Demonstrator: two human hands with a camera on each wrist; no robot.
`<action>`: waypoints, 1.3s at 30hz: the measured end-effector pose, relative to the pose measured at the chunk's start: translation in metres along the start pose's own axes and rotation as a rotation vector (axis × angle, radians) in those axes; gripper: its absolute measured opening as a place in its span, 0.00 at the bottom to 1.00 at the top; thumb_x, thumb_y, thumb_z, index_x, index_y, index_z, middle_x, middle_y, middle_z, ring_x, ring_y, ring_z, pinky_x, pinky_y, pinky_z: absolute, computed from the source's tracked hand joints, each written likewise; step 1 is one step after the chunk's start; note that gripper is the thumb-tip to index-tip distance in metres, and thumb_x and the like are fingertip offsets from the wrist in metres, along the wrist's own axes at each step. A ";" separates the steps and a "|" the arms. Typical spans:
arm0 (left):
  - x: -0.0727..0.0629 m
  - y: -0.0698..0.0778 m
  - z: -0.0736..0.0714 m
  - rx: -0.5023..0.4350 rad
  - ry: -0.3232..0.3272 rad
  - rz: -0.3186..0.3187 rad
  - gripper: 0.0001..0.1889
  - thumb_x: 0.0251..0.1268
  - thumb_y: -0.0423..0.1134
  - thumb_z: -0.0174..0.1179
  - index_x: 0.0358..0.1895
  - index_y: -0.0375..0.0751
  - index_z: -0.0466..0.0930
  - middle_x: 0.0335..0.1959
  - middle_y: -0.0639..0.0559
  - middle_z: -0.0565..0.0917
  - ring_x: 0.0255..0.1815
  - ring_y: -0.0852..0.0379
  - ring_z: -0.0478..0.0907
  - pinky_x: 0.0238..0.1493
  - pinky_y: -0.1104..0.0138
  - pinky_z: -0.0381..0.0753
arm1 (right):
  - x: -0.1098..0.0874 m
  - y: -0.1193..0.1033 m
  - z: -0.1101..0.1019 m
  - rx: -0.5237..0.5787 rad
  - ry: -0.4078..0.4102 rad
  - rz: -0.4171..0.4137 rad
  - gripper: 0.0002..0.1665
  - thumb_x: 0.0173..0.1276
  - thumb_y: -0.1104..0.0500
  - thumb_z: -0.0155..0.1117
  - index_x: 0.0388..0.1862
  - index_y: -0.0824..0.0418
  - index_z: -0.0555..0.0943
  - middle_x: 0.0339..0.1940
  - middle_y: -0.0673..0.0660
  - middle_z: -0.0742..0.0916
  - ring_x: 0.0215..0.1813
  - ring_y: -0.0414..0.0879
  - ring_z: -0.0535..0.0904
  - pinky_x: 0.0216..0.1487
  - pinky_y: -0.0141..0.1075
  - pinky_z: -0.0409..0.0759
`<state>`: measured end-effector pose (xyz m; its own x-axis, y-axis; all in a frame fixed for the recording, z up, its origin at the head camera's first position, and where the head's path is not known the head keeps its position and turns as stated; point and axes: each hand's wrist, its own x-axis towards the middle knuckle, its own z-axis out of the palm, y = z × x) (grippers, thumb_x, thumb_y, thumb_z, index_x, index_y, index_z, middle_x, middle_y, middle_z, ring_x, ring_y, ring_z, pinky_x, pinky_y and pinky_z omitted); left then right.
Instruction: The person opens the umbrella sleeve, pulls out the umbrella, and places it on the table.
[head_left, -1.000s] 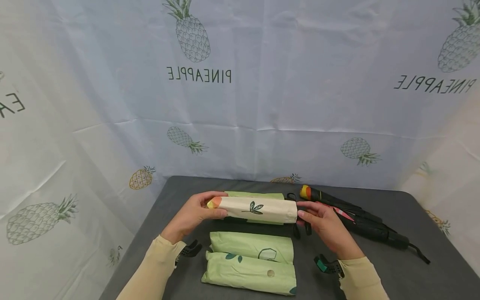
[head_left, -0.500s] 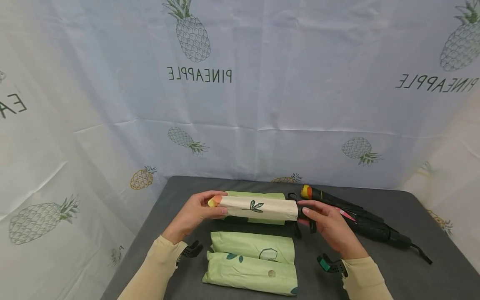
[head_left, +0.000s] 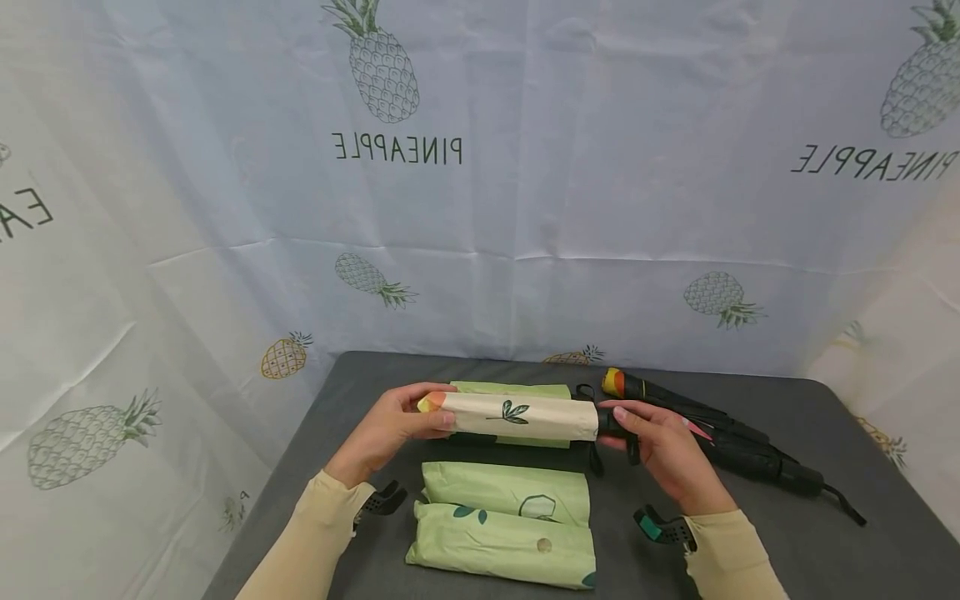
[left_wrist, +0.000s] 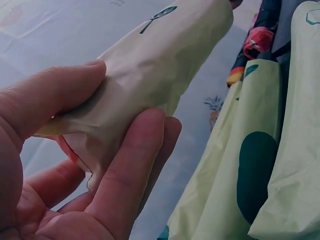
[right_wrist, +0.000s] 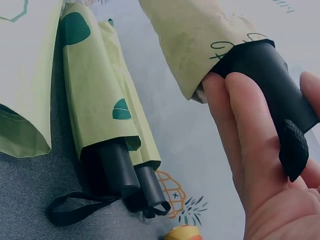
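A folded umbrella in a cream sleeve (head_left: 547, 418) with a leaf print is held level above the table between both hands. My left hand (head_left: 393, 429) pinches the sleeve's orange-and-yellow end, thumb on top and fingers below; the left wrist view shows the fabric bunched there. At the other end, my right hand (head_left: 667, 454) grips the black umbrella handle (right_wrist: 270, 82), which sticks out of the sleeve's mouth. A black strap (right_wrist: 294, 150) hangs from the handle.
Behind lie green-sleeved umbrellas (right_wrist: 100, 85) with black handles. Two flat green sleeves (head_left: 502, 542) lie in front, the mouth of one gaping in the right wrist view. Uncovered black umbrellas (head_left: 750, 458) lie at right on the grey table (head_left: 300, 467); a pineapple-print curtain (head_left: 525, 208) hangs behind.
My right hand has shifted slightly right, and more of the black handle shows beyond the sleeve's mouth. The left hand stays at the sleeve's end.
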<state>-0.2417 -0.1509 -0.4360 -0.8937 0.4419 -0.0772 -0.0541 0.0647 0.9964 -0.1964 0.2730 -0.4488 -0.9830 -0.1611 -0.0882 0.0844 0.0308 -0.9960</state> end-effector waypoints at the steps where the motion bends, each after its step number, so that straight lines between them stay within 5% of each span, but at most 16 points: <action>1: 0.000 0.000 0.000 0.000 -0.001 0.002 0.36 0.71 0.39 0.75 0.78 0.35 0.74 0.66 0.38 0.80 0.60 0.47 0.85 0.67 0.43 0.88 | 0.000 0.000 0.000 0.008 -0.006 -0.003 0.25 0.87 0.50 0.60 0.72 0.62 0.82 0.58 0.39 0.88 0.61 0.33 0.84 0.61 0.31 0.88; 9: -0.001 0.001 -0.002 -0.020 -0.007 0.006 0.35 0.73 0.38 0.73 0.78 0.33 0.72 0.66 0.38 0.79 0.61 0.47 0.85 0.69 0.41 0.86 | -0.002 -0.002 -0.004 0.085 -0.041 -0.018 0.17 0.88 0.53 0.58 0.66 0.54 0.86 0.57 0.41 0.90 0.61 0.34 0.86 0.63 0.31 0.88; 22: -0.002 0.003 -0.006 -0.009 0.038 -0.005 0.30 0.72 0.39 0.74 0.74 0.37 0.79 0.63 0.41 0.82 0.59 0.49 0.86 0.67 0.43 0.88 | -0.005 -0.004 -0.015 0.083 0.032 -0.019 0.15 0.88 0.52 0.59 0.63 0.50 0.88 0.58 0.39 0.87 0.58 0.36 0.89 0.62 0.31 0.89; 32: -0.003 0.004 -0.010 0.003 0.044 0.011 0.29 0.73 0.39 0.73 0.74 0.38 0.79 0.61 0.42 0.83 0.58 0.48 0.86 0.65 0.45 0.89 | -0.006 -0.007 -0.024 0.092 0.046 -0.016 0.19 0.88 0.53 0.59 0.68 0.57 0.87 0.57 0.39 0.89 0.61 0.33 0.86 0.62 0.28 0.88; 39: -0.003 0.003 -0.012 -0.002 0.058 -0.001 0.28 0.73 0.39 0.73 0.73 0.38 0.79 0.60 0.43 0.83 0.58 0.48 0.86 0.62 0.50 0.91 | -0.008 -0.006 -0.034 0.064 0.069 -0.008 0.20 0.88 0.49 0.58 0.68 0.53 0.88 0.61 0.33 0.86 0.66 0.25 0.75 0.64 0.19 0.76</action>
<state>-0.2445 -0.1627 -0.4323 -0.9179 0.3894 -0.0763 -0.0559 0.0635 0.9964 -0.1943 0.3074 -0.4412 -0.9924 -0.0925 -0.0809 0.0843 -0.0336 -0.9959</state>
